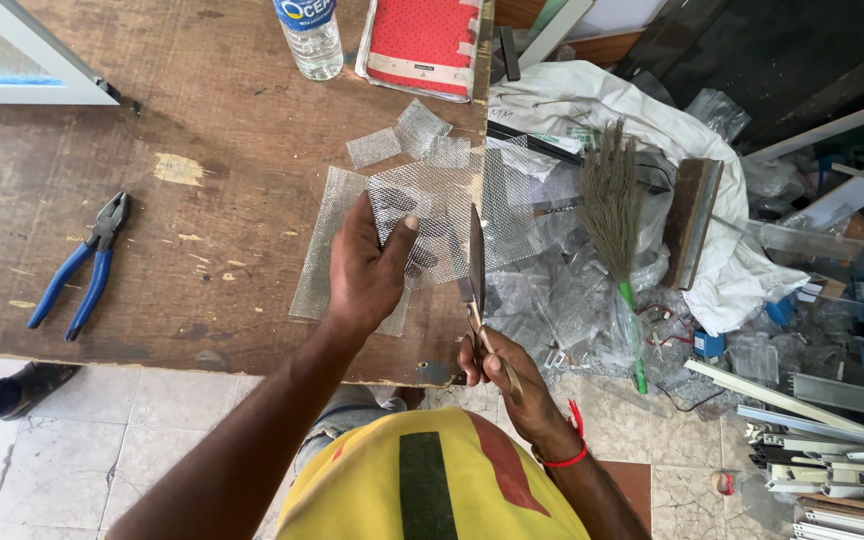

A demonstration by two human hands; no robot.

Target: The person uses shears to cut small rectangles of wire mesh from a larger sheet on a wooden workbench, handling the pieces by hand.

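Note:
My left hand (367,265) presses flat on a sheet of grey wire mesh (432,205) that lies on the worn wooden table (202,130) and hangs over its right edge. My right hand (497,375) grips the handle of a knife (476,262), whose blade lies along the table's right edge against the mesh. Two small cut mesh scraps (397,135) lie just beyond the sheet. A red band is on my right wrist.
Blue-handled pliers (87,268) lie at the table's left. A plastic water bottle (310,38) and a red packet (422,45) stand at the far edge. Right of the table: a broom (614,215), white cloth, plastic bags, metal profiles (832,440). Someone's shoe (37,382) is on the floor.

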